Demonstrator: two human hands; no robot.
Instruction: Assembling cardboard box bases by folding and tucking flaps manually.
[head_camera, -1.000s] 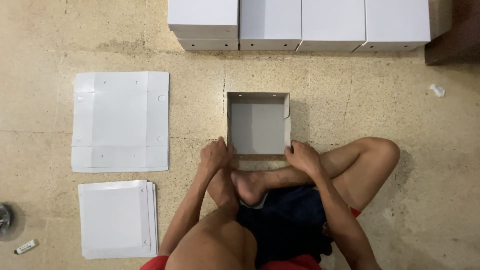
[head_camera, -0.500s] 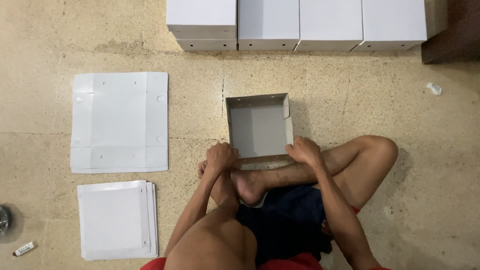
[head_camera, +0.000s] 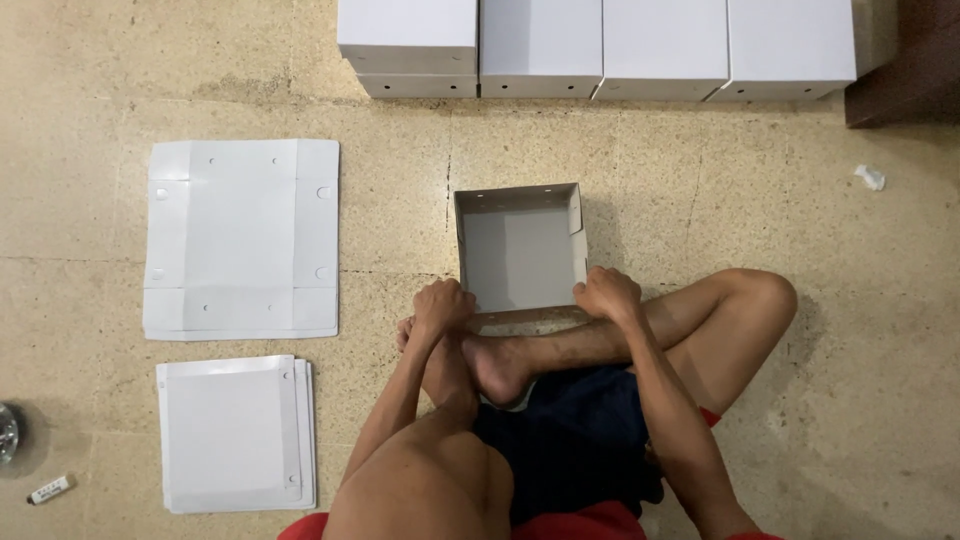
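Two hands press on the near wall of a half-folded white cardboard box (head_camera: 520, 250) on the floor before the crossed legs: the left hand (head_camera: 442, 305) and right hand (head_camera: 606, 294), fingers curled over its near corners, have closed in from a second ago, and the near flap now lies lower, so that wall looks nearly formed. The box is empty; left of it lie a flat unfolded blank (head_camera: 242, 238) and a stack of flat sheets (head_camera: 235, 435), with finished white boxes (head_camera: 600, 45) ranged beyond.
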